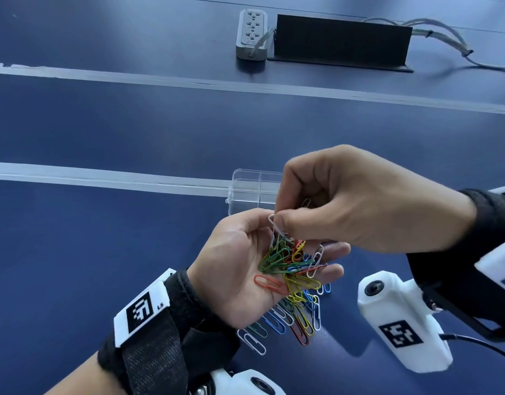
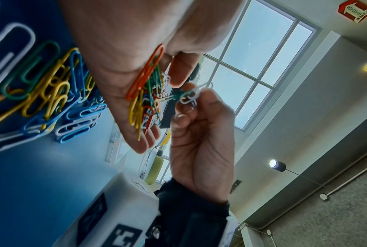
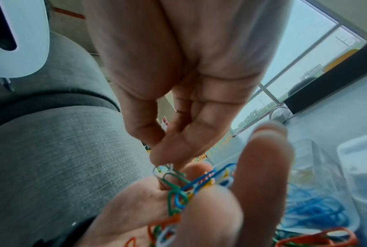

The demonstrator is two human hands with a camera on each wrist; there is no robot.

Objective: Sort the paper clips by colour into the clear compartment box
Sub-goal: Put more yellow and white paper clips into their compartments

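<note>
Above the near edge of the blue worktop (image 1: pixel 103 132), the left hand (image 1: pixel 240 266) lies palm up, fingers relaxed, cradling a heap of mixed-colour paper clips (image 1: pixel 291 263). The right hand (image 1: pixel 359 201) pinches a white clip (image 1: pixel 274 226) between thumb and forefinger at the top of that heap. The left wrist view shows the white clip hooked to a green clip (image 2: pixel 176 97), a detail the head view does not resolve. More loose clips (image 1: pixel 291 320) lie on the worktop directly beneath the left hand. The clear compartment box (image 1: pixel 251 192) stands just beyond both hands, largely hidden behind the right hand. The right wrist view is blurred; blue clips (image 3: pixel 313 210) appear to lie in a clear compartment.
</note>
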